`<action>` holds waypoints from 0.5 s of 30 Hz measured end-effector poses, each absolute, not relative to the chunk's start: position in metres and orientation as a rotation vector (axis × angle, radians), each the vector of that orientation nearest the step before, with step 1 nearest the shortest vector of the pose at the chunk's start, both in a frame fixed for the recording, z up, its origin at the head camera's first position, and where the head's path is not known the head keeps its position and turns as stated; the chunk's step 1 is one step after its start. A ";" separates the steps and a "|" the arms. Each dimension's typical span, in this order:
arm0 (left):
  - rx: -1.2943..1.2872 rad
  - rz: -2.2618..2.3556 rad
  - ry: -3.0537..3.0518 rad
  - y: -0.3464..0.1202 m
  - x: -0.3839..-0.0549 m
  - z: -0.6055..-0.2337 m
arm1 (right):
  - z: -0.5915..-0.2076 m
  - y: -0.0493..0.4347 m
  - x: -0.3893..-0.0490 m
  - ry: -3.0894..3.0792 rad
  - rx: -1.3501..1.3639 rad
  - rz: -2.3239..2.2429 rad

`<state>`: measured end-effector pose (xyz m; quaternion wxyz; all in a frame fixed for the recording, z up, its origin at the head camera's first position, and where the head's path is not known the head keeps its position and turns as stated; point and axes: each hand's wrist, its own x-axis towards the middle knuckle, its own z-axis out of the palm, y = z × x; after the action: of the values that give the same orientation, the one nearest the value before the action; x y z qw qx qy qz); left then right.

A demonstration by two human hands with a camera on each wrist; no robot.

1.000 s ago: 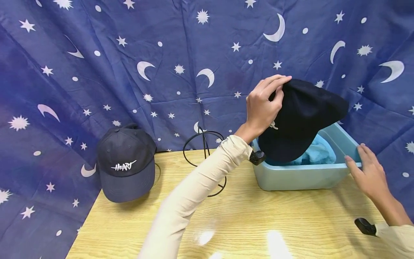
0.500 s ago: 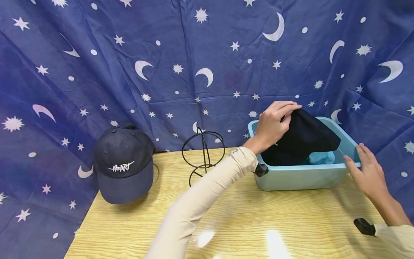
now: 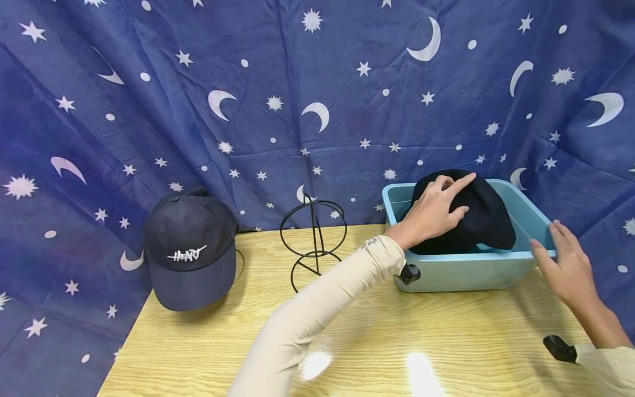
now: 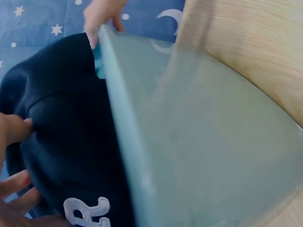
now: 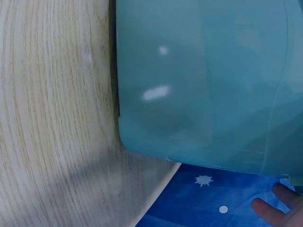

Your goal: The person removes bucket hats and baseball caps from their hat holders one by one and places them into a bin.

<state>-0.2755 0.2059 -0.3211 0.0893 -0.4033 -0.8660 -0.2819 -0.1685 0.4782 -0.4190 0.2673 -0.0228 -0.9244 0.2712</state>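
A black cap with white raised lettering sits inside the light blue plastic bin. My left hand rests on its crown with index finger and thumb spread apart; in the left wrist view its thumb and fingers touch the fabric. A scrap of bright blue cloth shows under the cap; the rest is hidden. My right hand rests at the bin's near right corner, its thumb over the front rim and its fingers fairly straight along the right side.
A navy cap lettered HEART stands raised at the table's left, a bit of its wire stand showing behind. Between it and the bin is a bare black wire stand. A blue star-and-moon curtain hangs behind the wood-grain table.
The black cap has gone down from above the bin into it, covering most of the blue cloth. My left hand came down with it and its pinch has loosened. The right hand stayed.
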 end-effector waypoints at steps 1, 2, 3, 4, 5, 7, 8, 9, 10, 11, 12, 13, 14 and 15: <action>-1.228 -0.820 -2.614 0.207 -0.275 -0.323 | -0.419 0.478 -0.169 -2.499 -0.064 0.730; -1.250 -0.793 -2.653 0.208 -0.275 -0.324 | -0.419 0.478 -0.169 -2.502 -0.067 0.730; -1.272 -0.768 -2.679 0.208 -0.275 -0.326 | -0.419 0.478 -0.169 -2.502 -0.069 0.729; -1.288 -0.740 -2.701 0.208 -0.275 -0.327 | -0.419 0.478 -0.169 -2.502 -0.070 0.729; -1.302 -0.716 -2.719 0.208 -0.275 -0.329 | -0.419 0.477 -0.169 -2.500 -0.070 0.729; -1.315 -0.684 -2.730 0.207 -0.275 -0.331 | -0.420 0.476 -0.170 -2.500 -0.068 0.730; -1.315 -0.682 -2.732 0.206 -0.275 -0.331 | -0.420 0.476 -0.170 -2.499 -0.067 0.729; -1.314 -0.684 -2.729 0.205 -0.275 -0.332 | -0.420 0.475 -0.171 -2.501 -0.065 0.726; -1.307 -0.689 -2.732 0.204 -0.275 -0.332 | -0.420 0.475 -0.170 -2.501 -0.066 0.724; -1.301 -0.694 -2.732 0.202 -0.274 -0.332 | -0.420 0.475 -0.170 -2.500 -0.069 0.722; -1.294 -0.695 -2.731 0.201 -0.273 -0.332 | -0.420 0.475 -0.170 -2.500 -0.071 0.720; -1.287 -0.696 -2.728 0.199 -0.272 -0.332 | -0.420 0.475 -0.170 -2.499 -0.075 0.717; -1.277 -0.691 -2.726 0.198 -0.270 -0.332 | -0.419 0.475 -0.169 -2.497 -0.080 0.717; -1.268 -0.680 -2.724 0.197 -0.268 -0.332 | -0.419 0.475 -0.168 -2.495 -0.083 0.715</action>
<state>-0.2683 0.1966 -0.3317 0.0305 -0.4114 -0.8838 -0.2207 -0.1683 0.4755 -0.4188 0.2689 -0.0307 -0.9254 0.2652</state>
